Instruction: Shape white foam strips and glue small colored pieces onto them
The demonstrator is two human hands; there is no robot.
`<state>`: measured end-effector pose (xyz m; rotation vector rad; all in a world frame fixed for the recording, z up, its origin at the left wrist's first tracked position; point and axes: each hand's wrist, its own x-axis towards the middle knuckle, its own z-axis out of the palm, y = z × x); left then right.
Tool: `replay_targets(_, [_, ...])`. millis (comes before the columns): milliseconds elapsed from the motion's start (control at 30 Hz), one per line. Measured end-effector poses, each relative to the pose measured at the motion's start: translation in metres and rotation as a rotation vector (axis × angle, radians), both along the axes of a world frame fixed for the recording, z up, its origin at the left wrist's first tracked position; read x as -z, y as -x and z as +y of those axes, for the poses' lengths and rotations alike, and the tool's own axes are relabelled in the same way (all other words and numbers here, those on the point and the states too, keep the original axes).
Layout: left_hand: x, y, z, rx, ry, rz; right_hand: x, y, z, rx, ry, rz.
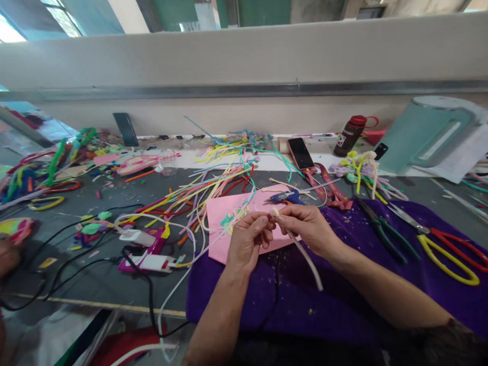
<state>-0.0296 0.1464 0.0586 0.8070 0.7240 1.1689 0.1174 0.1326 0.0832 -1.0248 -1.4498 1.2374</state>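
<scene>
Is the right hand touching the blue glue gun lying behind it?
Cannot tell. In the head view the right hand pinches a white pipe cleaner; the glue gun sits just beyond its knuckles, gap unclear.

Cloth: a purple fabric mat spreads over the near right of the grey surface.
Paper: a pink paper sheet lies on the cloth's far left corner.
Cutters: red-and-yellow-handled scissors sit at the right, green-handled pliers just beside them.
Glue: a blue glue gun rests past the pink sheet.
Phones: a pink-cased smartphone lies flat at the back; a dark smartphone leans on the wall.
Drink: a dark bottle with a red cap lies tilted near the wall.
Power: a white-and-magenta power strip trails black cables at the left.
</scene>
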Motion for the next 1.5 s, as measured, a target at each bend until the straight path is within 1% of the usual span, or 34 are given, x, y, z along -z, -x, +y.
replay_targets(100, [0.001,-0.002,0.0,-0.01,0.046,0.029,0.006,0.0,0.002,0.044,-0.058,-0.055])
replay_targets(233, [0.002,-0.004,0.0,-0.046,0.059,0.047,0.01,0.0,0.002,0.085,-0.138,-0.148])
replay_targets(367, [0.003,-0.005,0.0,-0.089,0.027,0.083,0.01,0.002,0.0,0.135,-0.255,-0.26])
replay_targets(467, [0.004,-0.005,0.0,-0.1,-0.001,0.105,0.009,0.003,0.0,0.14,-0.298,-0.289])
replay_targets(600, [0.004,-0.004,0.0,-0.114,-0.021,0.118,0.009,0.003,0.0,0.134,-0.293,-0.297])
replay_targets(733, [0.003,-0.004,-0.001,-0.117,-0.03,0.152,0.012,0.003,0.0,0.131,-0.256,-0.295])
replay_targets(867, [0.002,-0.004,-0.002,-0.116,-0.039,0.108,0.015,0.003,0.001,0.11,-0.203,-0.252])
replay_targets(967, [0.001,-0.004,-0.002,-0.112,-0.046,0.097,0.015,0.003,0.001,0.099,-0.198,-0.246])
replay_targets(1267, [0.003,-0.001,0.0,-0.139,-0.046,0.179,0.013,0.004,0.001,0.109,-0.253,-0.28])
replay_targets(1500, [0.006,-0.001,0.001,-0.145,-0.04,0.209,0.014,0.004,0.001,0.153,-0.388,-0.389])
